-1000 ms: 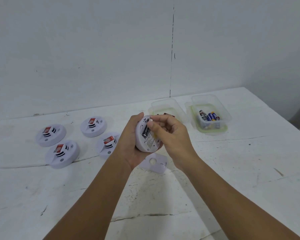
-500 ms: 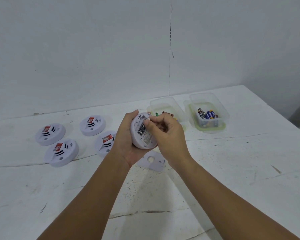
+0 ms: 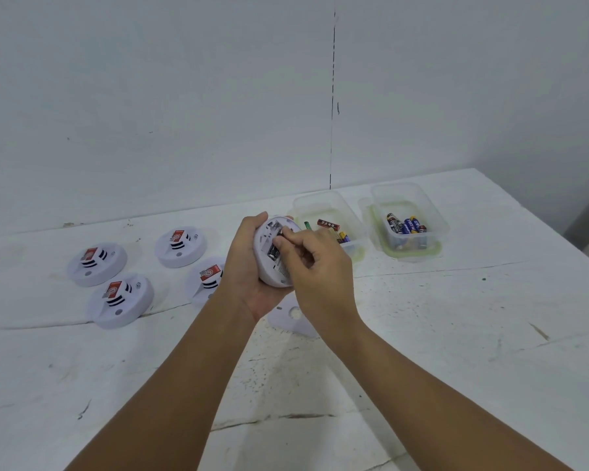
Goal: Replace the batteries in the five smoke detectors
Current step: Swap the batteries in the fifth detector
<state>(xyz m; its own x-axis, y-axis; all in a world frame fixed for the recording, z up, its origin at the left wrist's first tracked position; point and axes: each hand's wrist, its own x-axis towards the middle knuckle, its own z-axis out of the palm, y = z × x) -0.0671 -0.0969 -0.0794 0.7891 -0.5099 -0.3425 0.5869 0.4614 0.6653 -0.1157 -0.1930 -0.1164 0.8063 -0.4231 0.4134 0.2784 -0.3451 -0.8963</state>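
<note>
White plastic smoke detector [image 3: 272, 263], centre of frame, held tilted with its back toward the camera. The left hand [image 3: 249, 266] cups it from behind and below, fingers wrapped round the rim. The right hand [image 3: 315, 263] is curled, thumb and forefinger tip pinching at the dark battery [image 3: 274, 250] seated in the open compartment. Whether the cell is going out or in cannot be told from this view; the fingertip sits at its upper end.

Four other detectors lie face up on the worktop [image 3: 456, 334] at left of frame, one [image 3: 207, 279] partly hidden behind the left wrist. A flat white cover plate [image 3: 291, 316] lies on the worktop just below the hands. Upper right of centre stand two clear tubs: the nearer tub [image 3: 323, 205] holds a few loose cells, the farther tub [image 3: 410, 212] a cluster standing on end.

Judgement on doing this step well: keep the left hand steady so the body does not twist under the prying; work the cell from one end, against the spring contact, not straight up from the middle. Polarity marks should be checked before a fresh cell is pressed home. Old and new cells need keeping in separate tubs. Likely slip: the cell popping free and rolling off across the worktop.
</note>
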